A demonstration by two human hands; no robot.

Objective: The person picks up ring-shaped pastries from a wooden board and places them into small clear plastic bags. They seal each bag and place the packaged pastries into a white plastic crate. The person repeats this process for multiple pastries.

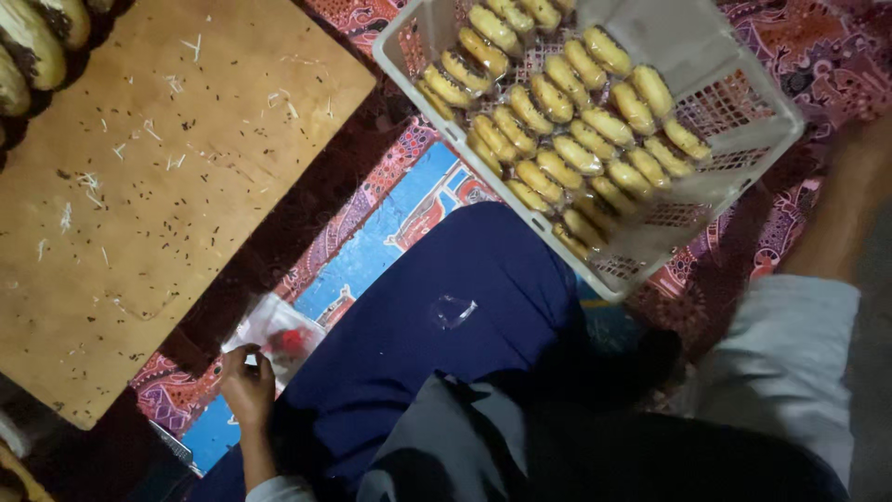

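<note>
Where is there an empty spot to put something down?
The wooden board is mostly bare, with only crumbs, between the pastries at its top left corner and the dark gap beside the mat. The white basket has bare room along its right side, past the rows of cookies. By the left hand it is crowded: a plastic bag and a knee.

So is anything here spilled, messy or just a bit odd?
The wooden board is littered with dark specks and pale shreds, like leftover toppings. A small clear plastic scrap lies on the person's blue-clad knee. The pastries sit in tidy rows in the white basket; nothing has spilled there.
</note>
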